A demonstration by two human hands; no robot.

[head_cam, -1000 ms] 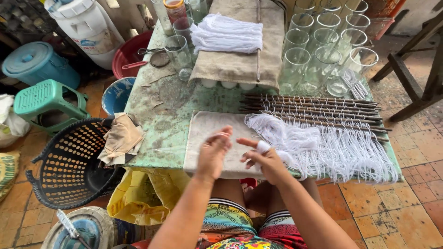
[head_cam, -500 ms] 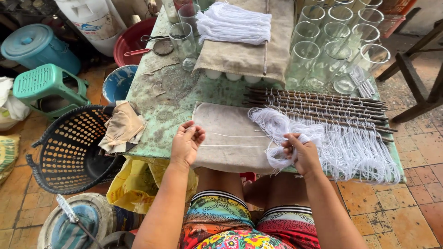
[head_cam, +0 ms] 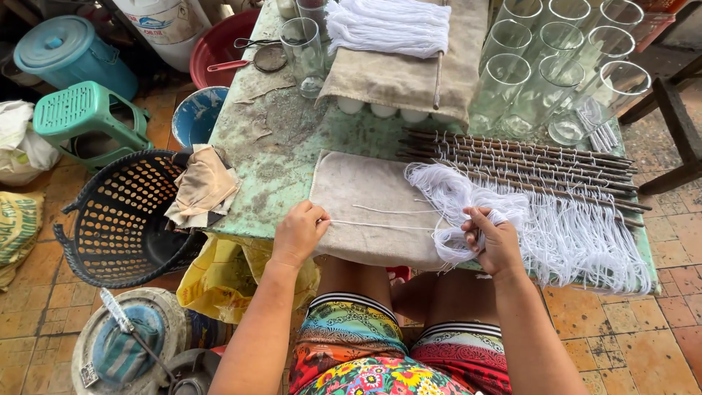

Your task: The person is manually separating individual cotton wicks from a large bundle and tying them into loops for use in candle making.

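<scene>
From the head camera, our left hand [head_cam: 298,232] pinches a white string [head_cam: 380,224] stretched across the cloth [head_cam: 365,192] at the bench [head_cam: 270,146] centre. Our right hand [head_cam: 497,241] is closed around a string bundle [head_cam: 457,201]; its fingertips are hidden.

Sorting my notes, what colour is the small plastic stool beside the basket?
Green plastic stool, seen best in the head view.

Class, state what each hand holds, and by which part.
Left hand pinches one end of a white string; right hand grips a string bundle near its lower loop.
</scene>
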